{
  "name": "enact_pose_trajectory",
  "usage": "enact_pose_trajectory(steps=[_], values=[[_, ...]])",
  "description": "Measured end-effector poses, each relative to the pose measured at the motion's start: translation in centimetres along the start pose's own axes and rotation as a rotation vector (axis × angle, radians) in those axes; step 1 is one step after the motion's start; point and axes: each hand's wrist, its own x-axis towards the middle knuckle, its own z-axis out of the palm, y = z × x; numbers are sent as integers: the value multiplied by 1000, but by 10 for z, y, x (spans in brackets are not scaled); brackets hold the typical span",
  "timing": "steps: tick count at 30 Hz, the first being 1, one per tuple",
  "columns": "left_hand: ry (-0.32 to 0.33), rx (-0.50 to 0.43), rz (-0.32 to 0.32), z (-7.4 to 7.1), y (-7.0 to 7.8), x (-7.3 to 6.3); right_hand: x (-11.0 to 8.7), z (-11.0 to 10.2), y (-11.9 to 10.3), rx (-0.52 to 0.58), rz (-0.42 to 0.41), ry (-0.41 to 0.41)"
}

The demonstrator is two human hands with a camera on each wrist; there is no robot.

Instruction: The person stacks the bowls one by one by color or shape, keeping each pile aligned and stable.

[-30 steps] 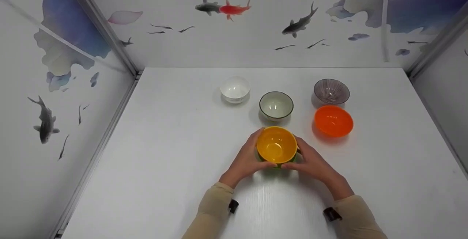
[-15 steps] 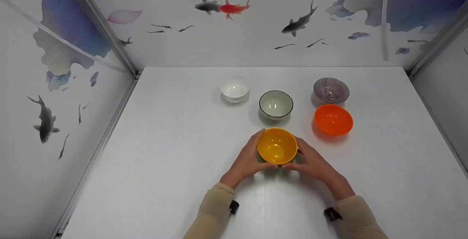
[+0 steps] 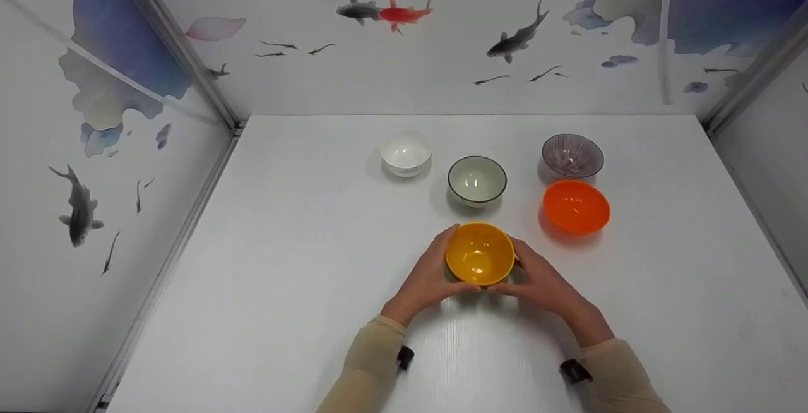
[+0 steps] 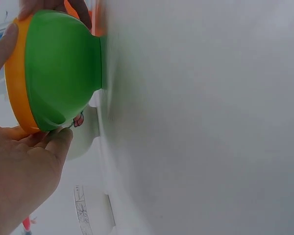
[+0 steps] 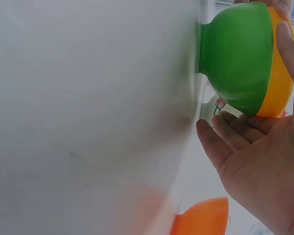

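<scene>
A yellow bowl (image 3: 480, 254) sits nested in a green bowl (image 4: 63, 68), whose foot stands on the white table. In both wrist views the yellow shows as a band above the green rim. My left hand (image 3: 429, 277) holds the yellow bowl from the left, thumb at the near side of its rim and fingers curved along the far side. From the right, my right hand (image 3: 536, 277) holds it the same way, its thumb tip close to the left thumb. In the head view the yellow bowl hides most of the green one.
Beyond the hands stand a pale green bowl (image 3: 477, 180) with a dark rim and a white bowl (image 3: 406, 153). To the right are an orange bowl (image 3: 576, 206) and a purplish striped bowl (image 3: 572, 156) behind it. Printed walls (image 3: 442, 84) enclose the table.
The yellow bowl has shifted slightly toward me and levelled, and less green shows beneath it in the head view. Both hands have kept their hold; the other bowls have not moved.
</scene>
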Motion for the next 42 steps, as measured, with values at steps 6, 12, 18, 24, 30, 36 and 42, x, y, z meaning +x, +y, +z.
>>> enact_pose_trajectory(steps=[6,12,18,24,30,36,42], values=[[-3,13,15,0,0,0,-1,0,1,-12,2,-2],[-4,18,36,1,-1,0,-1,0,3,-27,-11,0],[-8,20,42,1,-3,1,-2,0,1,-19,-1,-6],[-10,40,35,1,-3,1,-2,1,1,-19,13,-4],[-9,47,30,0,-2,1,-1,0,1,-18,21,-9],[-6,52,31,-1,0,0,-1,0,1,-30,33,-19],[-5,74,20,-1,0,1,1,1,3,-13,-20,-13]])
